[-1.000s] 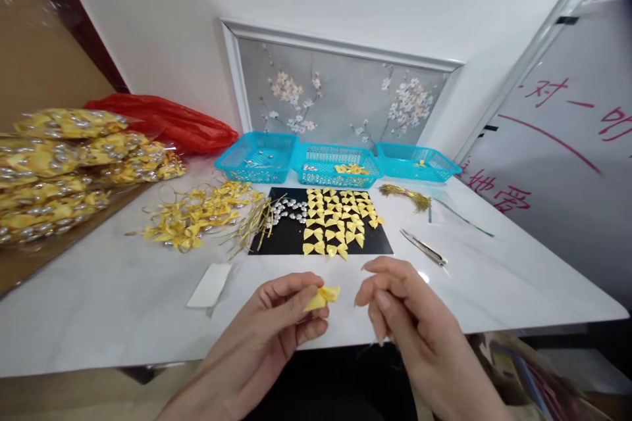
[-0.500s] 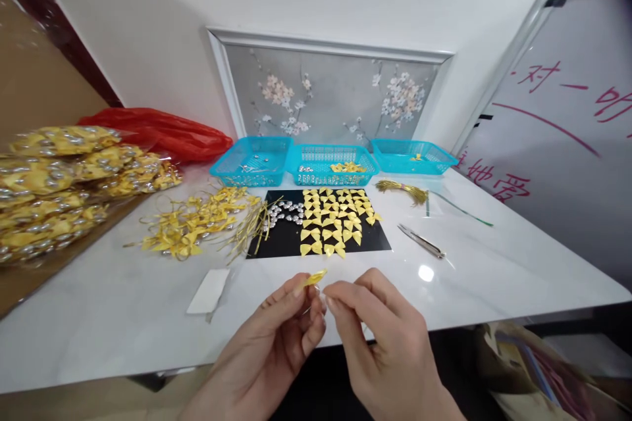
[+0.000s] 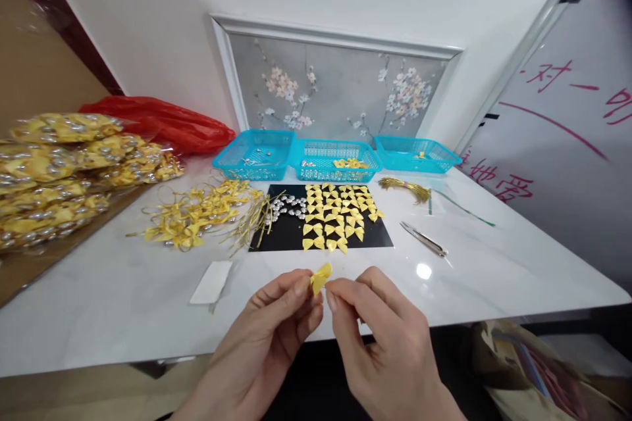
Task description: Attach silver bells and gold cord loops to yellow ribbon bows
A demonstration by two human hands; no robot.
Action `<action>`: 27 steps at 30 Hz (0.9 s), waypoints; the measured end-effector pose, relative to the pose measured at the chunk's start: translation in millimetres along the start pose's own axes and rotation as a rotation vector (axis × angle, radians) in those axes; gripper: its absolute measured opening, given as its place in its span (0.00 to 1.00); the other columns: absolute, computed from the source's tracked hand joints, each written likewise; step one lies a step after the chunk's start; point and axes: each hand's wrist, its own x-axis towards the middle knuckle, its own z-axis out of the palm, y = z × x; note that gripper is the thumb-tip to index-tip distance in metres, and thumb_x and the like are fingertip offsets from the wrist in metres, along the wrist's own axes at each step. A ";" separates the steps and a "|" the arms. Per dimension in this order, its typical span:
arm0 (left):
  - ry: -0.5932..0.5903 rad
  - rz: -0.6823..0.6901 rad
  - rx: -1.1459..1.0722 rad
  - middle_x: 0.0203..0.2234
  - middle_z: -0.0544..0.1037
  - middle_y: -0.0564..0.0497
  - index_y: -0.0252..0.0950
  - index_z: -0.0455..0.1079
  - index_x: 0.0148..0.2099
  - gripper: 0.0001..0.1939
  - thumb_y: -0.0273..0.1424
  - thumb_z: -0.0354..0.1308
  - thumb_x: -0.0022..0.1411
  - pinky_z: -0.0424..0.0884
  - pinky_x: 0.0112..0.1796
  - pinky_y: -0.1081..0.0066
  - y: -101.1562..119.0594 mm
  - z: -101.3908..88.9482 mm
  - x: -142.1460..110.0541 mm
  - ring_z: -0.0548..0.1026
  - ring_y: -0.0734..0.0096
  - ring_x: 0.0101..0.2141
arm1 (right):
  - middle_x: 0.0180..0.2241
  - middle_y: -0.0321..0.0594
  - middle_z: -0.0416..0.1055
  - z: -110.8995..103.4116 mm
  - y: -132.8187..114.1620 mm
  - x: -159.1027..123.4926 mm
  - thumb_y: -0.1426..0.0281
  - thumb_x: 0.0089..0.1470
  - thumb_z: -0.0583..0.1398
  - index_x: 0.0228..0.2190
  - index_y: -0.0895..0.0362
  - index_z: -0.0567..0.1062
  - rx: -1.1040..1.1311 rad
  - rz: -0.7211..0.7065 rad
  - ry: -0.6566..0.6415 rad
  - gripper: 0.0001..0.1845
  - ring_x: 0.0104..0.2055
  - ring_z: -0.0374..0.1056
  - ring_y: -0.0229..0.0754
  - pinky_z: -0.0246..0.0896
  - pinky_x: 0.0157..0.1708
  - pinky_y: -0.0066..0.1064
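Note:
Between the thumb and fingers of my left hand [image 3: 281, 312] is a small yellow ribbon bow [image 3: 321, 278], held above the table's front edge. My right hand [image 3: 382, 322] is pinched closed just right of the bow; what its fingertips grip is too small to make out. Beyond my hands lies a black mat [image 3: 284, 237] with rows of yellow bows [image 3: 334, 217] on its right part. Silver beads [image 3: 291, 206] cluster at the mat's left, beside a bundle of loose gold ties [image 3: 254, 220].
Three blue baskets [image 3: 336, 174] stand along the wall. Tweezers [image 3: 423, 239] and a gold tie bundle [image 3: 405, 188] lie at right. At left are finished bows [image 3: 197, 214], a white card [image 3: 211, 281], bagged bows [image 3: 64, 177] and a red plastic bag [image 3: 158, 123].
The yellow bow has turned in my left fingers, so more of its face shows. My right hand stays pinched close beside it. The view has shifted slightly.

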 end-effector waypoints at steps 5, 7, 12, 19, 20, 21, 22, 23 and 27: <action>-0.008 0.161 0.176 0.27 0.84 0.52 0.35 0.82 0.31 0.08 0.28 0.76 0.45 0.77 0.35 0.79 -1.4 -3.9 0.2 0.80 0.74 0.29 | 0.27 0.35 0.59 -3.4 1.8 -3.4 0.79 0.62 0.54 0.37 0.57 0.73 0.017 0.046 -0.026 0.10 0.25 0.59 0.35 0.58 0.25 0.27; -0.008 0.225 0.251 0.27 0.85 0.52 0.36 0.82 0.31 0.08 0.30 0.75 0.46 0.76 0.36 0.79 -1.9 -5.0 -0.8 0.79 0.74 0.30 | 0.28 0.36 0.60 -6.0 2.8 -4.2 0.79 0.63 0.53 0.38 0.57 0.74 0.018 0.059 -0.037 0.11 0.26 0.61 0.36 0.58 0.26 0.28; 0.019 0.313 0.402 0.27 0.85 0.51 0.38 0.83 0.31 0.08 0.33 0.75 0.46 0.75 0.37 0.77 -3.0 -5.5 -5.4 0.78 0.70 0.31 | 0.28 0.37 0.63 -11.0 6.0 -3.5 0.79 0.62 0.53 0.37 0.56 0.77 0.011 0.103 -0.050 0.14 0.27 0.64 0.36 0.60 0.26 0.26; -0.033 0.302 0.481 0.26 0.84 0.51 0.38 0.83 0.31 0.04 0.33 0.71 0.51 0.73 0.37 0.74 -3.1 -7.8 -9.2 0.76 0.69 0.31 | 0.26 0.34 0.64 -9.4 10.5 -3.9 0.79 0.61 0.55 0.35 0.53 0.78 0.058 0.139 -0.053 0.13 0.27 0.63 0.35 0.60 0.26 0.24; -0.042 0.298 0.476 0.26 0.83 0.51 0.38 0.83 0.31 0.05 0.33 0.71 0.51 0.73 0.36 0.74 -3.1 -8.3 -9.5 0.76 0.69 0.31 | 0.26 0.34 0.64 -8.8 11.1 -4.5 0.78 0.61 0.55 0.36 0.52 0.78 0.071 0.146 -0.056 0.13 0.27 0.63 0.35 0.60 0.25 0.24; -0.051 0.291 0.469 0.26 0.83 0.51 0.38 0.83 0.31 0.05 0.33 0.71 0.51 0.73 0.36 0.74 -3.1 -8.7 -9.8 0.76 0.69 0.31 | 0.26 0.34 0.63 -8.1 11.6 -5.2 0.78 0.61 0.55 0.36 0.52 0.78 0.083 0.151 -0.058 0.13 0.27 0.62 0.35 0.60 0.25 0.23; -0.059 0.284 0.459 0.26 0.83 0.51 0.38 0.83 0.31 0.05 0.34 0.71 0.51 0.73 0.36 0.75 -3.0 -9.1 -10.2 0.75 0.70 0.31 | 0.26 0.33 0.63 -7.5 12.0 -6.0 0.78 0.62 0.55 0.36 0.51 0.78 0.093 0.155 -0.059 0.13 0.27 0.62 0.34 0.59 0.25 0.23; -0.065 0.274 0.446 0.26 0.83 0.51 0.38 0.83 0.31 0.06 0.34 0.71 0.51 0.73 0.36 0.75 -3.0 -9.4 -10.7 0.75 0.70 0.31 | 0.27 0.33 0.63 -6.8 12.4 -6.8 0.78 0.62 0.55 0.36 0.51 0.78 0.102 0.159 -0.063 0.13 0.27 0.62 0.34 0.59 0.25 0.23; -0.081 0.253 0.396 0.27 0.83 0.52 0.40 0.83 0.32 0.06 0.35 0.72 0.51 0.73 0.36 0.77 -3.0 -9.8 -12.0 0.75 0.72 0.31 | 0.27 0.33 0.62 -4.9 13.2 -9.7 0.78 0.62 0.55 0.38 0.50 0.77 0.131 0.165 -0.079 0.14 0.28 0.60 0.34 0.58 0.24 0.22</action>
